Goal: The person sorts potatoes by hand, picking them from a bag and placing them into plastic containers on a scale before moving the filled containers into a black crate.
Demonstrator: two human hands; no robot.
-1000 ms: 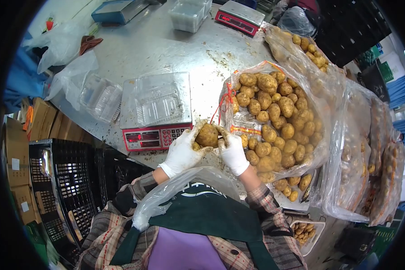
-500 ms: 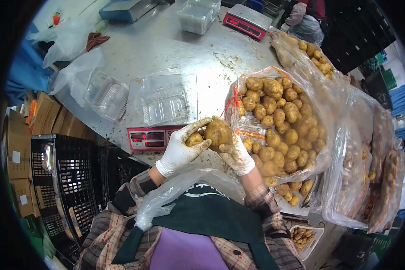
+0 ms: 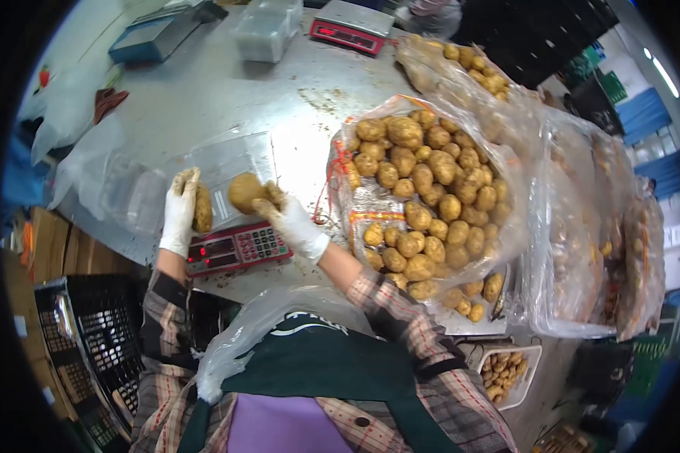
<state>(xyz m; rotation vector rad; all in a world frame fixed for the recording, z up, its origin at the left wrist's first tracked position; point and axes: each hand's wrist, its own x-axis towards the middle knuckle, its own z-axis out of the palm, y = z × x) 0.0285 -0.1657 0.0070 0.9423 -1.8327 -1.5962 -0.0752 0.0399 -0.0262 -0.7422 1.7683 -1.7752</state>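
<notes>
My left hand (image 3: 178,215), in a soiled white glove, is closed around a potato (image 3: 202,208) at the left side of a red digital scale (image 3: 242,248). In my right hand (image 3: 298,226), also gloved, is a larger round potato (image 3: 245,192), gripped by the fingertips above the scale's platform. A transparent plastic clamshell box (image 3: 238,155) lies on that platform, partly hidden behind the hands and potatoes. To the right of my right hand sits an opened plastic bag (image 3: 370,204) full of potatoes (image 3: 434,204).
Another red scale (image 3: 351,26) and stacked transparent boxes (image 3: 264,34) stand at the back of the metal table (image 3: 279,90). More bagged potatoes (image 3: 593,226) are at the right. Black crates (image 3: 106,332) stand at lower left, and a white basket of potatoes (image 3: 517,377) at lower right.
My hands have separated and moved left over the scale, each with a potato. The view has shifted, so the table's contents appear further left.
</notes>
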